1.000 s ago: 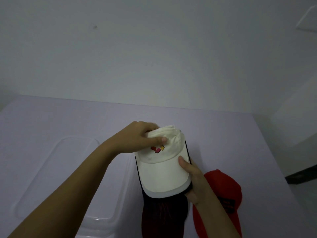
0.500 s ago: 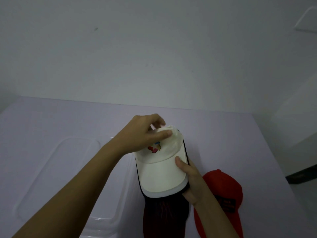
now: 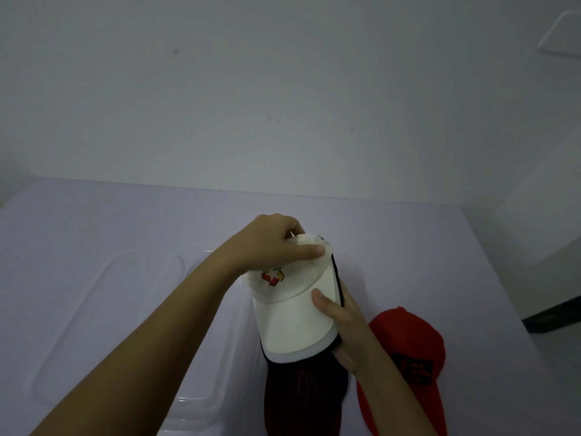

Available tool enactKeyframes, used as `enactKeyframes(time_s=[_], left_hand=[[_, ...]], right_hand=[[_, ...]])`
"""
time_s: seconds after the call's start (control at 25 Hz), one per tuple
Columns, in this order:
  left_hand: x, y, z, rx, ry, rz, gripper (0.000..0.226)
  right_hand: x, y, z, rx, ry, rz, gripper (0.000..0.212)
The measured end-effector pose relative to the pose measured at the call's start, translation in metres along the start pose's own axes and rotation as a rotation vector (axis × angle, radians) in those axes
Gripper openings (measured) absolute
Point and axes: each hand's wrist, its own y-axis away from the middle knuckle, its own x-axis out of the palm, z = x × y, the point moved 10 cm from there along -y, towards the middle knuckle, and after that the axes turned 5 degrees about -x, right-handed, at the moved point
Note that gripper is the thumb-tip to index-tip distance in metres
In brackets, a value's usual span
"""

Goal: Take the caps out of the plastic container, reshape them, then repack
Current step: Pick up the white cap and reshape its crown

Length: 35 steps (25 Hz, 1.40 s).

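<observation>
1. Head view: the left hand (image 3: 273,244) grips the crown of a white fabric cap with a small multicoloured logo (image 3: 294,319). Its thumb lies across the front above the logo and its fingers curl over the top.
2. The right hand (image 3: 344,324) pinches the white cap's brim at its right edge, thumb on top and fingers underneath.
3. The white cap is held above the table, stacked on a dark cap (image 3: 303,401) whose black brim edge shows just beneath the white one.
4. A bright red fabric cap with a dark patch (image 3: 408,339) lies on the pale lavender table (image 3: 94,212), just right of the right wrist.
5. A clear plastic container (image 3: 103,309) sits on the table at left, partly under the left forearm.
</observation>
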Motion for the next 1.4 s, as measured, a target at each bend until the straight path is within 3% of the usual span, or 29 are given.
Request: enactKeyframes(time_s=[0.12, 0.24, 0.4, 0.52, 0.68, 0.96, 1.12, 1.28, 1.4], left_hand=[[0.001, -0.007, -0.001, -0.023, 0.010, -0.095, 0.033], [0.003, -0.010, 0.003, -0.061, -0.006, -0.151, 0.042], [0.002, -0.011, -0.002, -0.061, -0.172, -0.202, 0.041], [0.008, -0.019, 0.002, -0.043, -0.093, -0.192, 0.037], [0.008, -0.018, 0.005, -0.083, -0.028, -0.237, 0.053], [0.010, -0.021, -0.020, -0.085, -0.401, -0.278, 0.049], [-0.012, -0.029, -0.011, -0.153, -0.216, -0.340, 0.065], [0.000, -0.036, -0.011, 0.050, -0.162, -0.182, 0.052], [0.006, -0.044, -0.028, 0.101, -0.296, -0.269, 0.050]], right_hand=[[-0.002, 0.001, -0.002, 0.004, 0.028, -0.026, 0.054], [-0.002, 0.002, -0.004, 0.006, 0.022, -0.033, 0.054], [0.002, 0.002, -0.004, -0.009, 0.085, -0.028, 0.050], [0.004, 0.002, -0.001, -0.025, 0.113, -0.044, 0.048], [0.005, 0.003, 0.002, -0.020, 0.085, -0.030, 0.046], [0.015, 0.004, -0.012, 0.020, 0.000, 0.026, 0.052], [0.007, 0.001, -0.019, 0.033, -0.171, -0.013, 0.058], [-0.006, -0.004, -0.022, 0.069, -0.330, -0.029, 0.081], [-0.002, -0.006, -0.025, 0.100, -0.399, -0.015, 0.081]])
